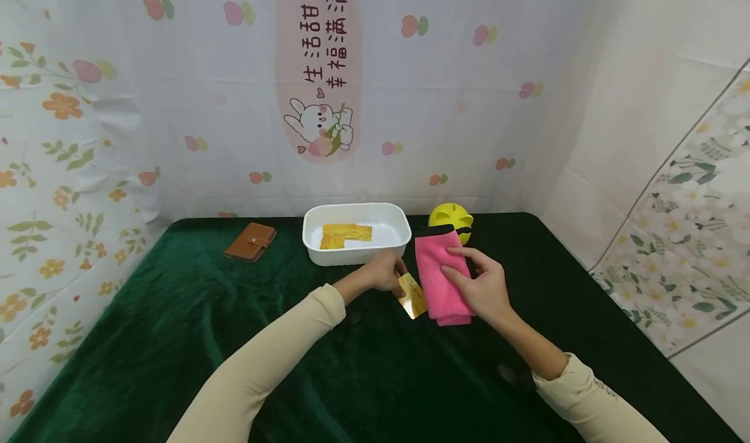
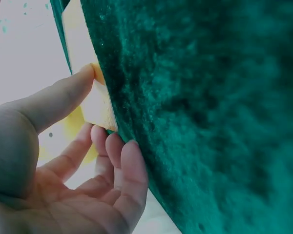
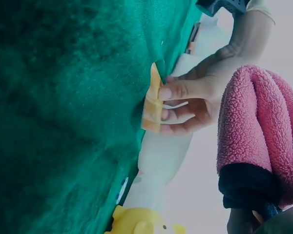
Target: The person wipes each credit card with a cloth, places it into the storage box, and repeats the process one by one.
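My left hand (image 1: 382, 271) pinches a shiny gold-coloured slip, like a foil banknote (image 1: 413, 296), just above the green cloth. In the left wrist view, the thumb lies on one face of the banknote (image 2: 90, 100) and the fingers curl near its lower end. My right hand (image 1: 487, 288) grips a folded pink fleece cloth (image 1: 441, 277) with a black band at its far end. The right wrist view shows this cloth (image 3: 246, 122) close up, its fuzzy folds doubled over. A white tray (image 1: 357, 257) stands beyond my left hand, with several gold slips (image 1: 333, 241) lying inside.
Behind the pink cloth sits a yellow piggy bank (image 1: 450, 215), partly covered. A brown wallet with a snap strap (image 1: 250, 242) lies left of the tray. Dark green velvet (image 1: 258, 306) covers the table, and printed curtains (image 1: 234, 104) hang along its back and sides.
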Demonstrator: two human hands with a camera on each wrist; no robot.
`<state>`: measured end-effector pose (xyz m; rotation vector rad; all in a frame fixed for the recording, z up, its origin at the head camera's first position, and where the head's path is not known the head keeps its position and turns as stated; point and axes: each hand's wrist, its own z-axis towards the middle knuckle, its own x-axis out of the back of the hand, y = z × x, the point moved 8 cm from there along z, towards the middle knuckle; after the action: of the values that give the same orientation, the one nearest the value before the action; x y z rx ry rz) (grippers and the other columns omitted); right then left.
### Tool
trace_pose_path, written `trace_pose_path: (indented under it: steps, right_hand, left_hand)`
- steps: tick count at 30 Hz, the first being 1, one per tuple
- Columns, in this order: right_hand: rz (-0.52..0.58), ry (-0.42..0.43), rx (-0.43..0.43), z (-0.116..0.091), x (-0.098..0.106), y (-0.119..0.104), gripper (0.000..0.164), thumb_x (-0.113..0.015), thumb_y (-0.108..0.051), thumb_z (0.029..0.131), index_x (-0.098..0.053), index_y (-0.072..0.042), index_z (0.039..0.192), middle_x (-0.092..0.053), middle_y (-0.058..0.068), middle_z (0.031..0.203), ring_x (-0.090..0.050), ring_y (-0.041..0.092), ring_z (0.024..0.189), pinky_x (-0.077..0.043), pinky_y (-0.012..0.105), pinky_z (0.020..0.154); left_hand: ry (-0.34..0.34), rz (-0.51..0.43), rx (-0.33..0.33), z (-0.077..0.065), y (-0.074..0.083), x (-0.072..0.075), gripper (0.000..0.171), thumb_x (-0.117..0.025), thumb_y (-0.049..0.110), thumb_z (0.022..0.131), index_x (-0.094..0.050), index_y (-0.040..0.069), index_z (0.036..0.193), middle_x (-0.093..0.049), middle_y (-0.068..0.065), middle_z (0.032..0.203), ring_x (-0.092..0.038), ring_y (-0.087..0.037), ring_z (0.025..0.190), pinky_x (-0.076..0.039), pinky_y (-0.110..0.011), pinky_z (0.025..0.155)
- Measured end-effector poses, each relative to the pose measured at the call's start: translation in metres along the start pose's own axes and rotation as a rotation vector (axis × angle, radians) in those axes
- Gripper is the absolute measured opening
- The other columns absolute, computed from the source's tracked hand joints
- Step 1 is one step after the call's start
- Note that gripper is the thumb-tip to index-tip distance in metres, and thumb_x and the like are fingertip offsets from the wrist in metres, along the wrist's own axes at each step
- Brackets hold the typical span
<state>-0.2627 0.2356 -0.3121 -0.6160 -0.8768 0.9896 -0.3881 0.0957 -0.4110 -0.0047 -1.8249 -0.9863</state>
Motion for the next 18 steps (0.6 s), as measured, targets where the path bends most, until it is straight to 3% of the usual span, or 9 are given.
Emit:
trace_pose_path:
  steps: [6, 12, 15, 18]
  right_hand:
    - [0.028, -0.017, 0.005, 0.001, -0.007, -0.004, 0.03, -0.073, 0.005, 0.086, -0.067, 0.007, 0.116, -0.065, 0.025, 0.112, -0.062, 0.013, 0.073, -0.055, 0.022, 0.062]
    - [0.044, -0.022, 0.011, 0.002, -0.012, -0.008, 0.03, -0.073, 0.006, 0.086, -0.066, 0.008, 0.115, -0.064, 0.025, 0.115, -0.062, 0.012, 0.08, -0.055, 0.021, 0.066]
    - [0.05, -0.023, 0.013, 0.002, -0.015, -0.009, 0.03, -0.072, 0.006, 0.085, -0.066, 0.008, 0.115, -0.064, 0.025, 0.116, -0.062, 0.011, 0.081, -0.055, 0.021, 0.067]
    - [0.054, -0.027, 0.019, 0.002, -0.018, -0.005, 0.031, -0.072, 0.007, 0.085, -0.066, 0.009, 0.116, -0.063, 0.026, 0.117, -0.061, 0.01, 0.081, -0.054, 0.021, 0.066]
  left_hand:
    - [0.04, -0.113, -0.1, -0.012, 0.0, 0.011, 0.02, -0.079, 0.003, 0.083, -0.065, 0.001, 0.097, -0.064, -0.005, 0.09, -0.059, -0.015, 0.081, -0.052, -0.023, 0.07]
    - [-0.016, -0.085, -0.261, -0.024, 0.007, 0.01, 0.006, -0.072, 0.01, 0.091, -0.068, 0.005, 0.093, -0.067, -0.001, 0.086, -0.059, -0.012, 0.077, -0.051, -0.022, 0.07]
    - [-0.028, -0.114, -0.284, -0.029, 0.005, 0.008, 0.006, -0.069, 0.011, 0.094, -0.066, 0.005, 0.094, -0.067, -0.001, 0.085, -0.059, -0.012, 0.075, -0.051, -0.022, 0.069]
    - [-0.025, -0.209, -0.254, -0.038, -0.002, 0.009, 0.007, -0.066, 0.012, 0.096, -0.065, 0.005, 0.095, -0.068, -0.002, 0.086, -0.063, -0.013, 0.075, -0.055, -0.024, 0.067]
